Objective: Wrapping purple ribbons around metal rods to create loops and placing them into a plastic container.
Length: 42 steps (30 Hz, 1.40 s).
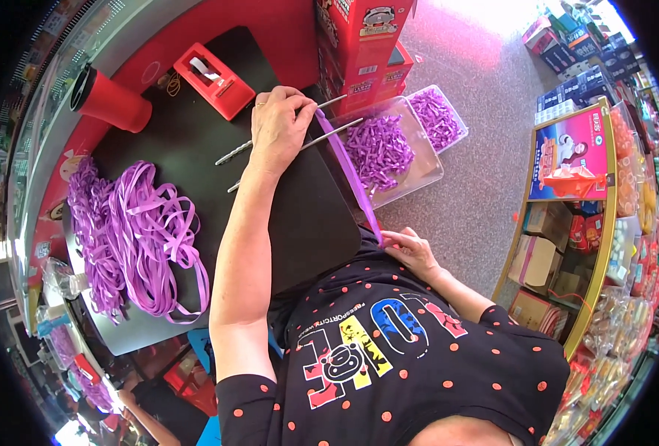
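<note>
A purple ribbon stretches taut and slanting between my two hands, past the table's right edge. My left hand is closed at the ribbon's far end, over the dark table. Close to my body, my right hand pinches the near end between thumb and fingers. Two thin metal rods lie side by side across the table, their tips sticking out past its edge; the farther one runs partly beneath my left hand. To the left sit two big looped bundles of purple ribbon.
Beyond the table's right edge, a clear plastic bin and a smaller tray hold short purple ribbon pieces. A red tape dispenser and a red cup stand at the back. Red boxes are stacked behind; shelves line the right.
</note>
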Tool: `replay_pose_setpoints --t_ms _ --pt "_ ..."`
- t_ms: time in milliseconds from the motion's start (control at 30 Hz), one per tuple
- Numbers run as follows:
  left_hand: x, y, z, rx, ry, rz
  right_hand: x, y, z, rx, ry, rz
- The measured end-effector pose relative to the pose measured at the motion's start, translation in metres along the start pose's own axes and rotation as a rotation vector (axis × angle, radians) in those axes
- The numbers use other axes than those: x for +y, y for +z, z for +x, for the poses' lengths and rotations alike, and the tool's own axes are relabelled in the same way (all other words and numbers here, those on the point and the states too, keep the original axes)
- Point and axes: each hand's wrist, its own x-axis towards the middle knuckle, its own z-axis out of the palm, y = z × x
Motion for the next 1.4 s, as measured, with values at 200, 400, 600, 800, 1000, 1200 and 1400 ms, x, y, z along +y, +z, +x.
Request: replay_pose_setpoints --t_ms 200,400,600,800,1000,1200,1400 --pt "-0.003 0.001 0.000 -0.014 -0.008 0.040 -0.030 -0.017 -0.025 0.180 -0.392 -0.234" --pt "-0.004 0.001 0.000 -0.028 -0.018 0.054 -0.078 -0.042 -0.037 0.235 -0.482 -0.092" --pt "-0.005 0.003 0.000 -0.019 -0.008 0.051 -0.131 -0.076 -0.008 0.117 -0.609 0.437" --pt "-0.004 0.003 -0.002 0.000 -0.013 0.023 -0.193 -0.111 0.091 0.047 -1.001 0.554" --pt "0.000 0.002 0.001 -0.001 -0.015 -0.033 -0.248 -0.118 0.231 0.043 -0.765 0.683" --pt "-0.001 -0.004 -0.002 -0.008 -0.028 -0.044 -0.220 -0.082 0.352 -0.066 -0.455 0.774" --pt "0.003 -0.003 -0.001 -0.017 -0.095 -0.016 -0.150 -0.052 0.398 -0.089 -0.279 0.731"
